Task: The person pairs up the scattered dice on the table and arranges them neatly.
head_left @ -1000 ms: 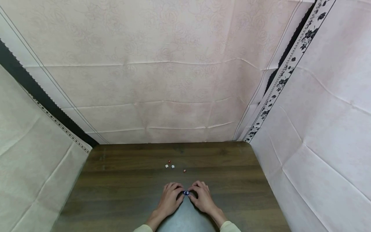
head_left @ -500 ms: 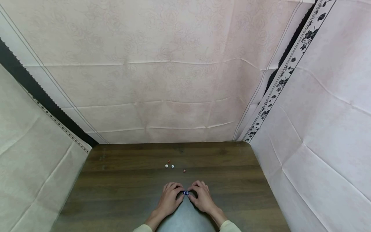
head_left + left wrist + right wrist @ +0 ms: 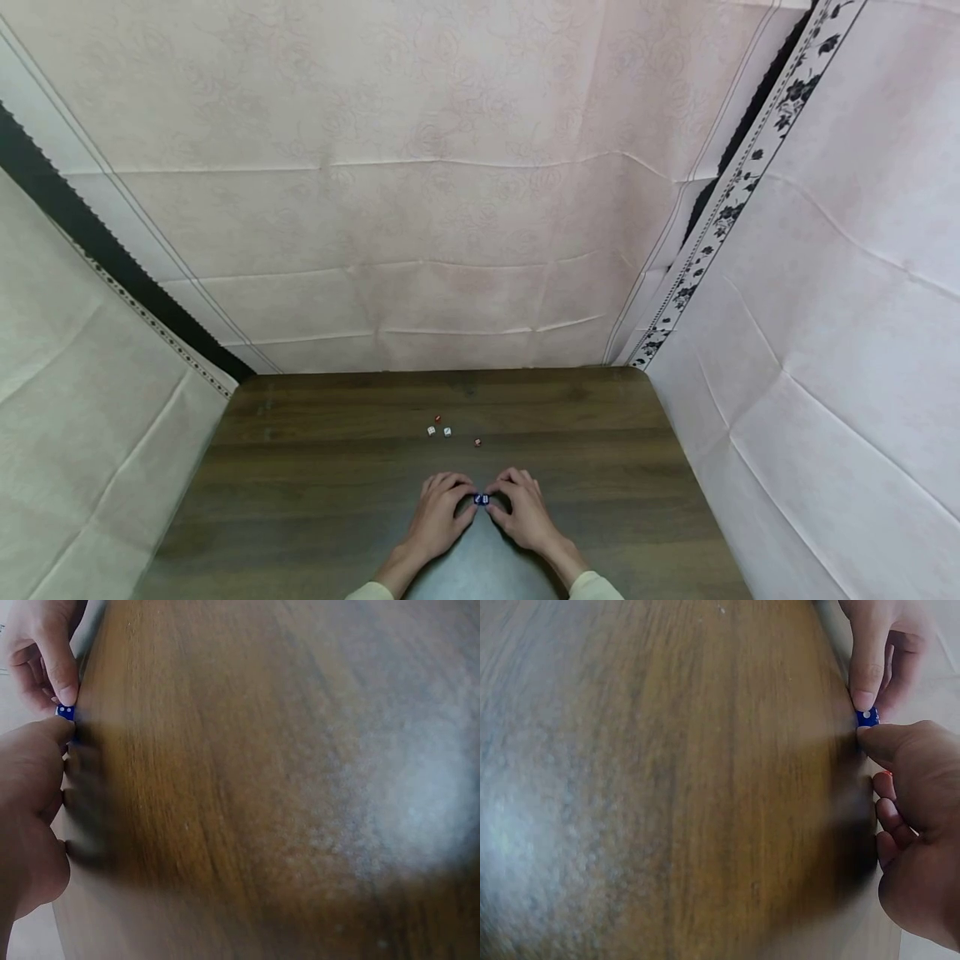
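Note:
Two small blue dice with white pips, the left die (image 3: 477, 499) and the right die (image 3: 485, 499), sit side by side at the near middle of the wooden table (image 3: 337, 500). My left hand (image 3: 438, 518) pinches the left one between thumb and forefinger. From the other side, my right hand (image 3: 527, 518) does the same with the right one. Both hands rest low at the tabletop, fingers curved. In the left wrist view, a pipped blue face (image 3: 66, 710) shows between the two thumbs. The fingers partly cover the dice in both wrist views.
Beyond the hands lie two white dice (image 3: 431, 431) (image 3: 447, 432), a small red die (image 3: 438, 417) behind them and a reddish-brown die (image 3: 477, 442) to their right. Pale cloth (image 3: 465, 317) hangs behind the table and along both sides.

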The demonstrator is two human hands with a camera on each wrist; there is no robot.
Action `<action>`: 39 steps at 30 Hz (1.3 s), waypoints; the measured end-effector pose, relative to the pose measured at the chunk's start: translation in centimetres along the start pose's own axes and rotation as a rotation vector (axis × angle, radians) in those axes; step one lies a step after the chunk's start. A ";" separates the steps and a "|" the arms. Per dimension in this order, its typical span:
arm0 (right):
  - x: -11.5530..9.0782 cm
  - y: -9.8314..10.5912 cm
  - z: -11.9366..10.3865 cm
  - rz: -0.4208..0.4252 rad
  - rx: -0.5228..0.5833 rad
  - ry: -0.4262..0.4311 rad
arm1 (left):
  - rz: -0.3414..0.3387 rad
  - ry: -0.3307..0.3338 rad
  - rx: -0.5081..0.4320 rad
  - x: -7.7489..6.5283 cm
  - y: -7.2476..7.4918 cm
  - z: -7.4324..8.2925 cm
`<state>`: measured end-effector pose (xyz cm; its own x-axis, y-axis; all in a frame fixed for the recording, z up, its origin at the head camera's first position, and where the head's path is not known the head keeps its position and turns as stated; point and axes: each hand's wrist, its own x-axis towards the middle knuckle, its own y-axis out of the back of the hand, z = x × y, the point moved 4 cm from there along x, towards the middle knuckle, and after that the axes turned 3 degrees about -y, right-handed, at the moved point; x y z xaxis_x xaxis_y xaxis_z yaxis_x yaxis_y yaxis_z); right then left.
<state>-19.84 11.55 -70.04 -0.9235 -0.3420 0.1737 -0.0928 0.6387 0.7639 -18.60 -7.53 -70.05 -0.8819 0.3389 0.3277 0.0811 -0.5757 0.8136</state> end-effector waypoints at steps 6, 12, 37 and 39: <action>0.1 0.7 0.1 -0.040 0.006 0.003 | -0.016 0.015 -0.006 0.1 -0.1 -0.2; 0.7 2.1 0.3 -0.081 0.036 -0.016 | -0.009 0.011 0.003 0.0 -0.2 -0.3; 8.0 2.4 1.0 -0.071 0.033 -0.066 | -0.038 0.027 -0.014 0.0 -0.2 -0.4; 8.3 2.2 1.0 -0.079 0.030 -0.068 | -0.035 0.026 -0.019 0.0 -0.2 -0.4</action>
<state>-28.09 10.83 -67.54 -0.9358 -0.3456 0.0700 -0.1769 0.6320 0.7545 -18.85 -7.70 -70.44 -0.8959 0.3399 0.2860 0.0410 -0.5777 0.8152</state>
